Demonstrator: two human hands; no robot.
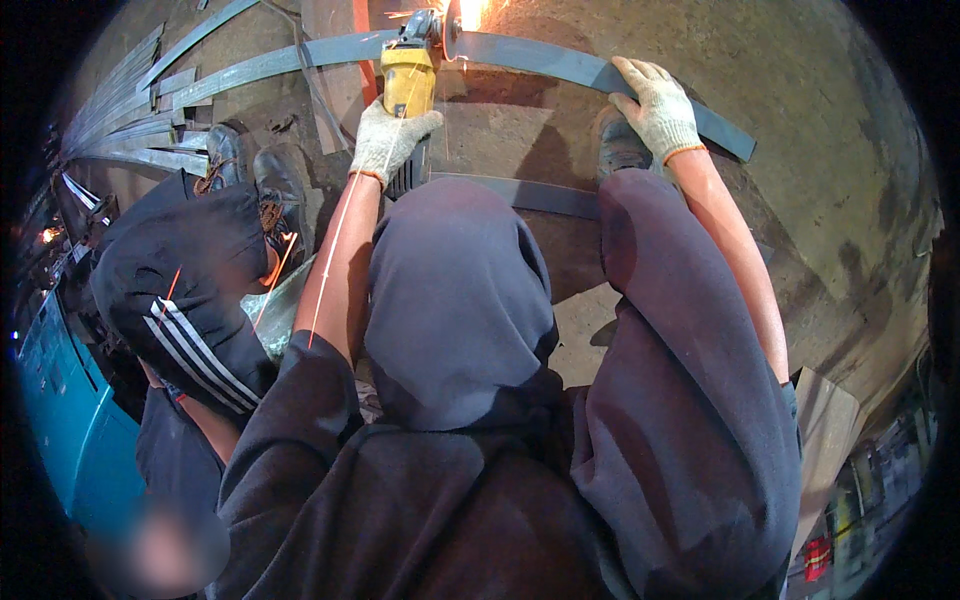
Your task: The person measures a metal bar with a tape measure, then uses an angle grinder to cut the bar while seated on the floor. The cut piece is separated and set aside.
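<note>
My left hand [390,142], in a white knit glove, is closed round the body of a yellow angle grinder [408,82]. Its disc [452,28] meets a long flat steel bar [540,56], and bright sparks [482,14] spray from the contact at the top edge. Gloved as well, my right hand [658,106] rests on the bar near its right end, thumb at the near edge and fingers over the top. What lies under the palm is hidden. The bar crosses over a red-orange metal piece [362,50].
Several steel strips [125,125] fan out at the left. A second flat bar [540,196] lies nearer me. Close on my left sits another person in black striped trousers [190,290], beside a blue cabinet-like object [75,400]. A shoe [622,145] stands below my right hand.
</note>
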